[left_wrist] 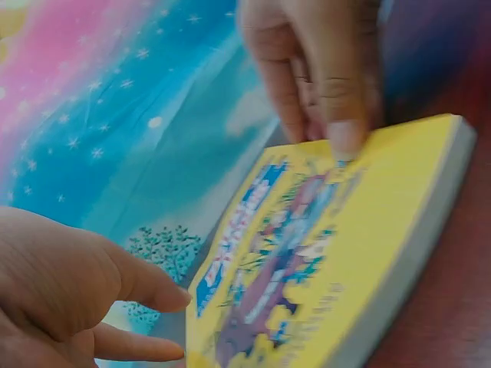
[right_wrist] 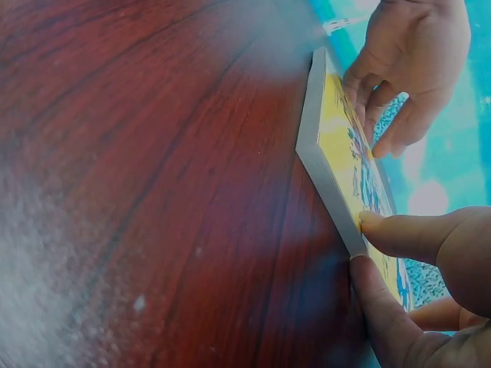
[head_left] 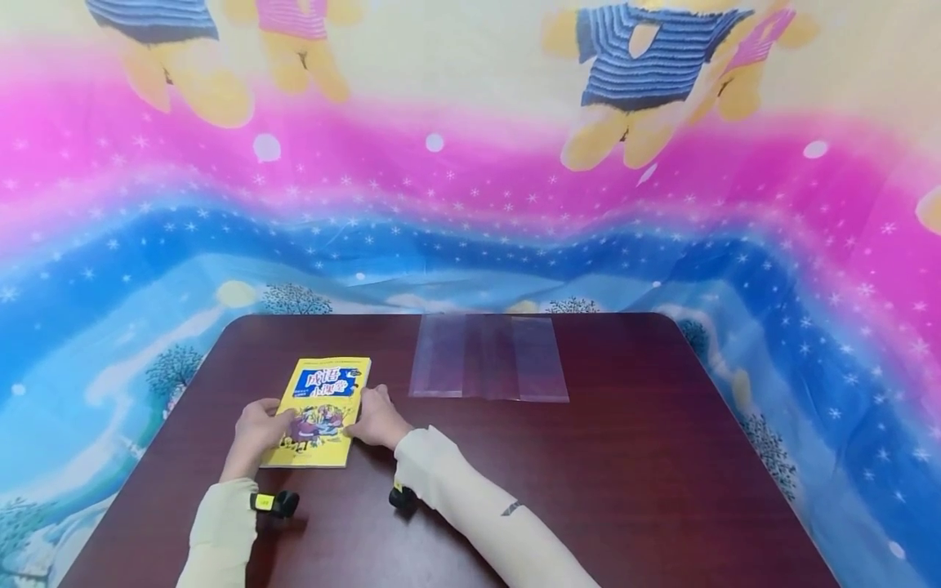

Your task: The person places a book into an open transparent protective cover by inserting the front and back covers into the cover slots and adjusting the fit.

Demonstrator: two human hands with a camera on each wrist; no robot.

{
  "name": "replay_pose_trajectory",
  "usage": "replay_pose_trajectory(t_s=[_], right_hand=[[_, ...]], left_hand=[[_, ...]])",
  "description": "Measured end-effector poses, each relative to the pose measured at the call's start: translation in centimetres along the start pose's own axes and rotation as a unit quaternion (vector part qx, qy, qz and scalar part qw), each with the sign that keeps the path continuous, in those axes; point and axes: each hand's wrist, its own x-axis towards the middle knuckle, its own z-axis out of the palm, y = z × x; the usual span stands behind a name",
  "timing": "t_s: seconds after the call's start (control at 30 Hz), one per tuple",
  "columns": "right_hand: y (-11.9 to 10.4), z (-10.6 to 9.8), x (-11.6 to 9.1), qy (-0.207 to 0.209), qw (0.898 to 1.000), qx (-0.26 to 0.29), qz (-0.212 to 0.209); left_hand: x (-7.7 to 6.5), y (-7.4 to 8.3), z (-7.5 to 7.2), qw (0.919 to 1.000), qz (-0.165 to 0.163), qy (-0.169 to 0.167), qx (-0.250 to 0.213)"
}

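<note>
A yellow paperback book with a blue title block and a cartoon drawing lies face up on the dark red table. My right hand pinches its right edge; in the right wrist view the thumb presses the cover while a finger meets the page edge. At the book's left side is my left hand, its fairly straight digits reaching the edge in the left wrist view, fingertips right at the cover's border. A clear plastic book cover lies flat behind and to the right.
The reddish-brown table has rounded far corners. A printed cloth with bears and snowflakes hangs behind it. Black devices with yellow labels, such as the left wrist camera, are strapped at both wrists.
</note>
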Motion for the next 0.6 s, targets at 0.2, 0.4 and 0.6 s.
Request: replay_pose_trajectory(t_s=[0.2,0.4,0.6], right_hand=[[0.1,0.0,0.2,-0.008,1.000,-0.018,0.007],[0.6,-0.1,0.3,-0.009,1.000,-0.012,-0.002],[1.4,0.0,0.3,-0.017,0.999,0.042,-0.011]], left_hand=[[0.8,-0.3,-1.2,0.9984,-0.012,-0.049,-0.025],[1.6,-0.9,-1.7,0.9939,-0.015,-0.077,-0.078],[1.7,-1.7,-1.8,0.9898,-0.017,-0.080,-0.117]])
